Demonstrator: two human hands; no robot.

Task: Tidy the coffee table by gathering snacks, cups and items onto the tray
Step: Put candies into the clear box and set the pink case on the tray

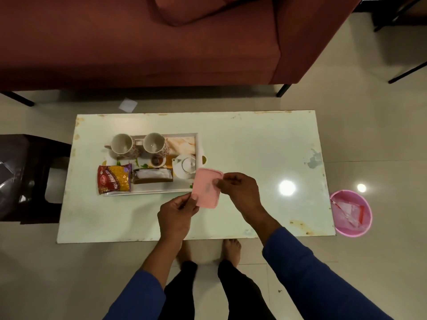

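A dark stool [34, 176] is seen at the far left, beside the white bench [254, 146]. On the left half of the bench a tray [197, 144] is placed. Two empty patterned cups [123, 144] are stood along its far edge, the left one by the tray's far left corner and the other [154, 143] just to its right. A snack packet [114, 179] is laid at the tray's near left corner, overhanging the rim. A tissue box [152, 176] is set just right of the packet, with a small bowl [158, 160] behind it. A white teapot [186, 166] is stood at the tray's right side.

A folded pink cloth [206, 188] is held above the bench at the tray's near right corner. Its lower left corner is pinched by the left hand [178, 213], fingers closed on the fabric. Its upper right edge is pinched by the right hand [240, 189], likewise closed on it.

A pink bin [351, 213] holding clear wrappers is seen on the floor off the bench's right end. A red sofa [138, 42] is seen beyond the bench.
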